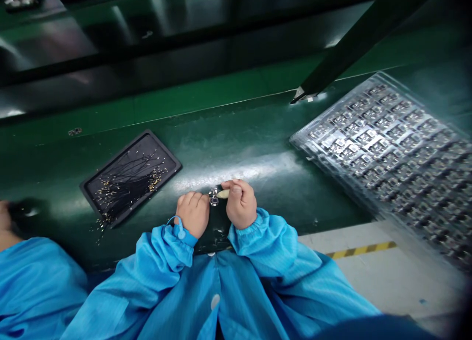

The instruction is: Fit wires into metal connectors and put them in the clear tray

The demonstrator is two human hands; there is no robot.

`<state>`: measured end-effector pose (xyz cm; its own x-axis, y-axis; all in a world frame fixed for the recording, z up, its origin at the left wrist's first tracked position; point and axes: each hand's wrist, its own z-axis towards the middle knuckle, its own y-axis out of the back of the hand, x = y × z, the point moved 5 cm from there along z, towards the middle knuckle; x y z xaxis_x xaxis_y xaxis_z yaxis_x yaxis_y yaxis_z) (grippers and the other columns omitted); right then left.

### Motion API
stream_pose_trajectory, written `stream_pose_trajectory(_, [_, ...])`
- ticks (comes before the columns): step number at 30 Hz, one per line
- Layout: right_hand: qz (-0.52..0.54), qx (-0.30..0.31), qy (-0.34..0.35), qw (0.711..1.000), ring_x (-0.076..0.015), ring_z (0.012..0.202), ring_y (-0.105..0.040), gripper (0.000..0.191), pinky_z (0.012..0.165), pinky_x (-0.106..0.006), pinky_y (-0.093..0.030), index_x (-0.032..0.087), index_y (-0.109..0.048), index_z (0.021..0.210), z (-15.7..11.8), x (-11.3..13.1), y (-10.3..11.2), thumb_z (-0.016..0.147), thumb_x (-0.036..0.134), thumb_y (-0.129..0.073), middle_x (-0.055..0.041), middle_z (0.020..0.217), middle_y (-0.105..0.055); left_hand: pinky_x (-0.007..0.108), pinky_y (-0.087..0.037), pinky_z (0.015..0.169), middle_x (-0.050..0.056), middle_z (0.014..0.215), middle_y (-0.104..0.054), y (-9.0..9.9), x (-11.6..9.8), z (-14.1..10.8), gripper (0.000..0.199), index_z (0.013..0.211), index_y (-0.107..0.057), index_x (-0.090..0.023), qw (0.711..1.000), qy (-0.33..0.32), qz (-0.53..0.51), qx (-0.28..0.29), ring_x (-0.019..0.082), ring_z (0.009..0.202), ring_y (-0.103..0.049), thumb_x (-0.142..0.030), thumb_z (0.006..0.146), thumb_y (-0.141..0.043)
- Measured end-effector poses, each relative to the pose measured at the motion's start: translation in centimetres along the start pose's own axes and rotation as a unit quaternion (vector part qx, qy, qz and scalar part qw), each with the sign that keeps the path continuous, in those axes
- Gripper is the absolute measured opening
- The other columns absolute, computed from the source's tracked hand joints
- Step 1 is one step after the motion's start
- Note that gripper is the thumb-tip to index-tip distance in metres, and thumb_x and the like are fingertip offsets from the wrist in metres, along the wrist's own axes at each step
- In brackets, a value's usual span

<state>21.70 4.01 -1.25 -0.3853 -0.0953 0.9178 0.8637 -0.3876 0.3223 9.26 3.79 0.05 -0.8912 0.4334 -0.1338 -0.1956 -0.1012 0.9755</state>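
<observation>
My left hand (193, 213) is closed, its fingertips at the left side of a small silvery electronic part (214, 198) that looks like a little circuit board. A blue wrist strap circles that wrist. In my right hand (241, 203) the fingers are curled round a pale, cream-coloured pointed tool (223, 194), whose tip touches or nearly touches the board's right side. What kind of tool it is I cannot make out. Both hands are low over the green bench, near its front edge, and the fingers hide part of the board.
A black tray (85, 186) of thin black cables with gold ends lies to the left. On the right stand stacked clear plastic trays (309, 133) full of small boards. A dark slanted post (332, 60) rises behind. A co-worker's sleeve (40, 286) is at far left.
</observation>
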Motion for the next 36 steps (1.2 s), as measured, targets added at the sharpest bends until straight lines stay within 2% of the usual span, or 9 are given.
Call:
stream_pose_trajectory(8, [-0.071, 0.038, -0.008, 0.997, -0.0160, 0.081, -0.060, 0.023, 0.077, -0.033, -0.045, 0.021, -0.050, 0.092, 0.2, 0.6, 0.0, 0.083, 0.032, -0.032, -0.0041, 0.083, -0.065, 0.031, -0.036, 0.069, 0.004, 0.075, -0.061, 0.0, 0.0, 0.0, 0.017, 0.080, -0.058, -0.019, 1.000, 0.005, 0.000, 0.014, 0.018, 0.077, -0.052, -0.021, 0.081, -0.041])
stream_pose_trajectory(15, [-0.179, 0.224, 0.076, 0.955, -0.0181, 0.073, -0.058, 0.031, 0.073, -0.031, -0.045, 0.021, -0.059, 0.077, 1.3, 3.7, -2.9, 0.082, 0.036, -0.033, -0.0068, 0.075, -0.064, 0.034, -0.038, 0.069, 0.007, 0.077, -0.061, -0.3, 0.2, -0.2, 0.016, 0.079, -0.058, -0.018, 1.000, 0.002, -0.018, 0.024, 0.020, 0.079, -0.052, -0.020, 0.079, -0.042])
stream_pose_trajectory(18, [-0.168, 0.244, 0.083, 0.952, -0.0184, 0.071, -0.058, 0.031, 0.073, -0.032, -0.044, 0.020, -0.058, 0.072, 1.8, 4.1, -3.7, 0.082, 0.035, -0.033, -0.0075, 0.073, -0.064, 0.034, -0.039, 0.068, 0.008, 0.075, -0.061, -0.4, 0.2, -0.2, 0.016, 0.076, -0.058, -0.017, 0.999, -0.011, -0.013, 0.038, 0.020, 0.078, -0.053, -0.018, 0.078, -0.042])
stream_pose_trajectory(21, [-0.103, 0.202, -0.021, 0.974, -0.0154, 0.067, -0.058, 0.032, 0.068, -0.029, -0.045, 0.020, -0.054, 0.069, 2.6, 2.6, -2.7, 0.082, 0.038, -0.032, -0.0045, 0.069, -0.062, 0.033, -0.040, 0.068, 0.006, 0.075, -0.061, -0.2, 0.2, 0.8, 0.019, 0.077, -0.058, -0.018, 0.995, -0.036, -0.008, 0.088, 0.019, 0.077, -0.053, -0.018, 0.079, -0.040])
stream_pose_trajectory(25, [0.029, 0.016, -0.236, 0.971, -0.0086, 0.044, -0.051, 0.040, 0.046, -0.021, -0.042, 0.018, -0.049, 0.075, 3.0, -0.9, 0.9, 0.083, 0.048, -0.023, 0.0016, 0.059, -0.056, 0.032, -0.040, 0.068, 0.005, 0.067, -0.059, 2.0, 2.0, 4.2, 0.029, 0.074, -0.058, -0.018, 0.992, -0.027, -0.025, 0.117, 0.018, 0.072, -0.054, -0.025, 0.083, -0.032])
stream_pose_trajectory(28, [0.076, -0.034, -0.275, 0.958, -0.0071, 0.039, -0.049, 0.043, 0.041, -0.018, -0.039, 0.017, -0.047, 0.072, 2.4, -1.9, 2.5, 0.081, 0.054, -0.027, 0.0037, 0.053, -0.052, 0.035, -0.039, 0.082, 0.010, 0.092, -0.059, 6.0, 5.5, 6.4, 0.036, 0.099, -0.053, -0.013, 0.982, 0.159, -0.032, -0.099, 0.020, 0.092, -0.052, -0.030, 0.086, -0.024])
stream_pose_trajectory(30, [0.088, -0.023, -0.281, 0.955, -0.0071, 0.040, -0.050, 0.041, 0.043, -0.018, -0.041, 0.017, -0.049, 0.075, 2.0, -2.0, 2.7, 0.079, 0.054, -0.033, 0.0039, 0.053, -0.053, 0.038, -0.033, 0.092, 0.015, 0.111, -0.053, 7.2, 6.8, 6.4, 0.044, 0.116, -0.042, -0.008, 0.963, 0.209, -0.039, -0.163, 0.022, 0.106, -0.045, -0.035, 0.085, -0.027])
stream_pose_trajectory(33, [0.105, 0.003, -0.320, 0.942, -0.0092, 0.043, -0.052, 0.039, 0.044, -0.021, -0.042, 0.017, -0.051, 0.091, 2.3, -2.4, 3.1, 0.076, 0.052, -0.039, 0.0035, 0.056, -0.055, 0.042, -0.030, 0.096, 0.016, 0.106, -0.056, 6.5, 7.6, 4.9, 0.047, 0.113, -0.046, -0.007, 0.986, 0.148, -0.024, -0.074, 0.025, 0.103, -0.049, -0.037, 0.083, -0.026])
stream_pose_trajectory(36, [0.045, 0.002, -0.325, 0.945, -0.0125, 0.049, -0.056, 0.040, 0.047, -0.025, -0.045, 0.018, -0.052, 0.100, 4.2, -2.7, 5.6, 0.076, 0.047, -0.040, 0.0002, 0.064, -0.060, 0.048, -0.034, 0.091, 0.017, 0.100, -0.059, 5.7, 10.9, 1.8, 0.052, 0.108, -0.051, -0.005, 0.983, 0.169, 0.065, -0.012, 0.030, 0.097, -0.052, -0.041, 0.082, -0.024])
